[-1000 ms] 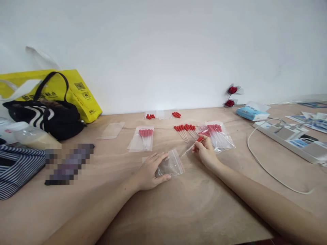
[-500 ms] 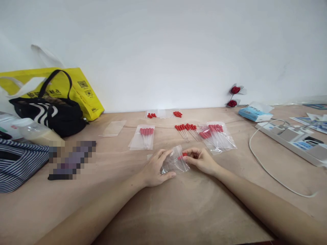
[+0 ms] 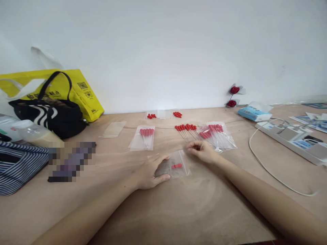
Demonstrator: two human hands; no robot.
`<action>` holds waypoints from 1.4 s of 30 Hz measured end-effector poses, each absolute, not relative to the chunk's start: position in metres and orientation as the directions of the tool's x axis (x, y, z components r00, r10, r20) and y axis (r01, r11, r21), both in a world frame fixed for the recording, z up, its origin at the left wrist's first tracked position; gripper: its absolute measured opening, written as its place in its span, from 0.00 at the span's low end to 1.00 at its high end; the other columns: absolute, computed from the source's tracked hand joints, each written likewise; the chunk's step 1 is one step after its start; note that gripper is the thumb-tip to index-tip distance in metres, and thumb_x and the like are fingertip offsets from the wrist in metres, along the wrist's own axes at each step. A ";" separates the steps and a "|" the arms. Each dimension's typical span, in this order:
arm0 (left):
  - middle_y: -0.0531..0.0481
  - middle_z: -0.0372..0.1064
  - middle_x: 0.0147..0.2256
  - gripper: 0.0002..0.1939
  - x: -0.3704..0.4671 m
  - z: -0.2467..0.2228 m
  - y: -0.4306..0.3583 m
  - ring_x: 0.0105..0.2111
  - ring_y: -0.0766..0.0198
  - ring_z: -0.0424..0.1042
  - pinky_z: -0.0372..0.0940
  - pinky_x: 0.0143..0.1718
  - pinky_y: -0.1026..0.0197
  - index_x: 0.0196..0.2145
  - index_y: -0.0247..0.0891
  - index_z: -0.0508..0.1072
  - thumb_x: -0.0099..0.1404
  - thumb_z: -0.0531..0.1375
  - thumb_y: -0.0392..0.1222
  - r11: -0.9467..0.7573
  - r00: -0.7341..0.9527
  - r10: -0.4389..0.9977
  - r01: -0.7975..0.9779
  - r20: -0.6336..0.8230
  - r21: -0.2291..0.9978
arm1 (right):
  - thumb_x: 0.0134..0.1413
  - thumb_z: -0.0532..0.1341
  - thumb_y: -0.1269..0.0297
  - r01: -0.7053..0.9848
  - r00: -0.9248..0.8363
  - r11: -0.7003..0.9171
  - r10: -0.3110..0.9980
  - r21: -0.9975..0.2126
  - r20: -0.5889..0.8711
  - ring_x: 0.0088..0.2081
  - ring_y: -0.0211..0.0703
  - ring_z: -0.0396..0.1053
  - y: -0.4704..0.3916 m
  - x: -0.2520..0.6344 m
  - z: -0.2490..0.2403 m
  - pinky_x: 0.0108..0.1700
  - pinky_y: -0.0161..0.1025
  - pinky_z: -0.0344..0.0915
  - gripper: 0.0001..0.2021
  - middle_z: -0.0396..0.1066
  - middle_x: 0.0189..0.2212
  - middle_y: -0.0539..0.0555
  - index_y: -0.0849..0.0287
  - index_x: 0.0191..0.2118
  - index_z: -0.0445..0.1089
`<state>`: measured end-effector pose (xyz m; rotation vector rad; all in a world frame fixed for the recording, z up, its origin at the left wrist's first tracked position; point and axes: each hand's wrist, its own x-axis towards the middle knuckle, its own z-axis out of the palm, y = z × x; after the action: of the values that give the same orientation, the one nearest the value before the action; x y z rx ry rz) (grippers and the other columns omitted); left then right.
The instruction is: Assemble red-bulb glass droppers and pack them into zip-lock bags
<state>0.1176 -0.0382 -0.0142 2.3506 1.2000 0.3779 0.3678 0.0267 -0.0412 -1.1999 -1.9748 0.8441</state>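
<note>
A clear zip bag (image 3: 182, 158) lies flat before me with a red-tipped piece (image 3: 176, 166) in it. My left hand (image 3: 152, 172) rests on the bag's left side, thumb and fingers spread apart. To the right of the bag, my right hand (image 3: 201, 150) has its fingers curled near the thin stems of loose red-headed sticks (image 3: 187, 127); whether it touches one is hidden. Filled clear bags of red-headed sticks lie on both sides, one at the left (image 3: 146, 132) and others at the right (image 3: 217, 131).
Small red pieces (image 3: 177, 114) lie on plastic along the wall. An unused-looking clear bag (image 3: 114, 129) is at the left, with yellow (image 3: 89, 98) and black (image 3: 63, 119) bags behind. A tissue pack (image 3: 252, 114), power strip (image 3: 293, 143) and looping cable stand at the right.
My right hand has let go of the red-tipped piece and moved up, away from the bag. The bag now lies flatter, and my left hand has shifted slightly left and down.
</note>
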 end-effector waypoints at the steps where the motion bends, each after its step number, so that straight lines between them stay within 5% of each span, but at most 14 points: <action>1: 0.45 0.59 0.53 0.27 0.117 -0.014 -0.038 0.53 0.52 0.56 0.53 0.52 0.48 0.53 0.42 0.55 0.57 0.56 0.48 -0.510 0.580 0.814 0.685 0.034 0.521 | 0.47 0.56 0.67 0.566 -0.248 0.321 0.945 -0.760 0.214 0.27 0.37 0.67 0.035 0.367 -0.040 0.32 0.34 0.63 0.06 0.71 0.27 0.51 0.60 0.29 0.70; 11: 0.44 0.59 0.53 0.29 0.117 -0.016 -0.037 0.55 0.50 0.54 0.52 0.53 0.46 0.54 0.40 0.54 0.57 0.56 0.49 -0.508 0.576 0.817 0.706 0.016 0.494 | 0.40 0.57 0.73 0.836 0.079 0.021 0.984 -0.548 0.158 0.36 0.49 0.69 0.104 0.330 -0.033 0.35 0.38 0.62 0.07 0.71 0.31 0.63 0.65 0.31 0.67; 19: 0.43 0.56 0.55 0.29 0.118 -0.015 -0.037 0.57 0.48 0.50 0.52 0.53 0.44 0.54 0.39 0.54 0.57 0.54 0.51 -0.489 0.570 0.821 0.728 -0.027 0.481 | 0.36 0.57 0.77 0.851 0.061 -0.012 0.995 -0.525 0.075 0.35 0.50 0.69 0.106 0.329 -0.031 0.32 0.37 0.60 0.09 0.71 0.31 0.63 0.64 0.29 0.68; 25: 0.44 0.57 0.54 0.29 0.117 -0.017 -0.037 0.57 0.49 0.50 0.51 0.54 0.44 0.54 0.39 0.54 0.57 0.54 0.51 -0.492 0.570 0.821 0.720 -0.014 0.490 | 0.42 0.56 0.73 0.789 -0.019 0.050 0.998 -0.612 0.057 0.27 0.44 0.67 0.096 0.346 -0.013 0.28 0.35 0.58 0.03 0.66 0.19 0.54 0.62 0.22 0.65; 28: 0.44 0.58 0.53 0.29 0.117 -0.017 -0.037 0.56 0.49 0.52 0.51 0.54 0.45 0.54 0.39 0.54 0.57 0.55 0.51 -0.503 0.574 0.819 0.712 0.007 0.490 | 0.44 0.55 0.73 0.715 -0.061 0.080 0.997 -0.695 0.052 0.23 0.38 0.65 0.082 0.359 -0.007 0.24 0.32 0.58 0.07 0.63 0.17 0.48 0.63 0.33 0.65; 32: 0.44 0.58 0.53 0.28 0.117 -0.016 -0.037 0.56 0.50 0.53 0.52 0.54 0.45 0.53 0.39 0.54 0.57 0.55 0.50 -0.503 0.575 0.818 0.711 0.007 0.491 | 0.44 0.56 0.72 0.424 -0.151 0.118 0.987 -0.898 0.058 0.19 0.34 0.64 0.050 0.369 -0.009 0.22 0.31 0.61 0.23 0.64 0.20 0.43 0.59 0.48 0.51; 36: 0.43 0.58 0.53 0.27 0.117 -0.015 -0.037 0.54 0.52 0.55 0.53 0.53 0.48 0.53 0.39 0.54 0.57 0.55 0.50 -0.525 0.590 0.807 0.699 0.024 0.486 | 0.44 0.58 0.61 0.005 -0.213 -0.034 0.976 -0.999 -0.034 0.17 0.35 0.64 0.016 0.366 -0.026 0.19 0.32 0.61 0.17 0.68 0.20 0.45 0.55 0.39 0.49; 42: 0.42 0.58 0.53 0.28 0.118 -0.017 -0.037 0.53 0.54 0.56 0.54 0.52 0.50 0.53 0.38 0.54 0.57 0.55 0.49 -0.544 0.590 0.805 0.693 0.061 0.472 | 0.41 0.61 0.58 -0.274 -0.182 -0.134 0.979 -0.952 -0.086 0.23 0.33 0.68 0.000 0.354 -0.040 0.27 0.33 0.66 0.16 0.69 0.26 0.47 0.56 0.32 0.52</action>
<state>0.1178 -0.0371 -0.0166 2.4212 1.2035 0.3806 0.3542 0.0003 -0.0400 -0.9845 -1.0536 1.5382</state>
